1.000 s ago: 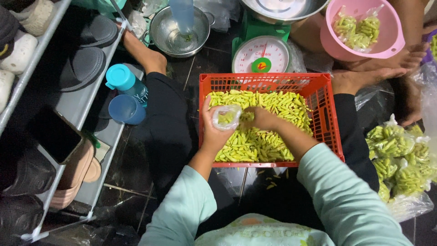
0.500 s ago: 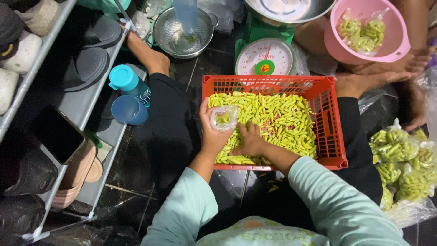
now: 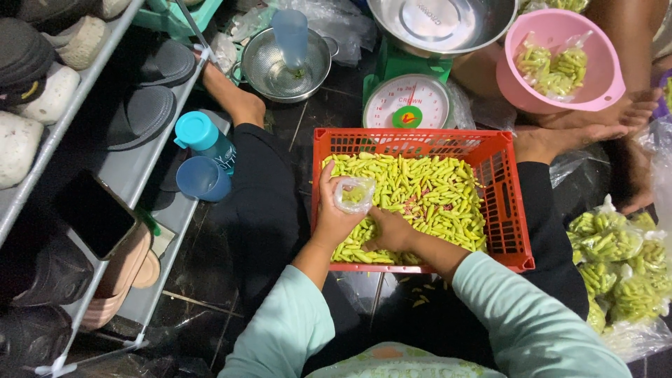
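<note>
While right hand (image 3: 392, 231) digs, fingers buried in chillies (image 3: 420, 196), grip unclear | left hand (image 3: 336, 213) clasps seemingly part-filled bag (image 3: 353, 194)

Bright, even overhead light falls on the orange crate (image 3: 504, 203); the dark floor (image 3: 210, 280) gleams with glare (wet-looking), the left shelf lies dim, and edges bend slightly.
</note>
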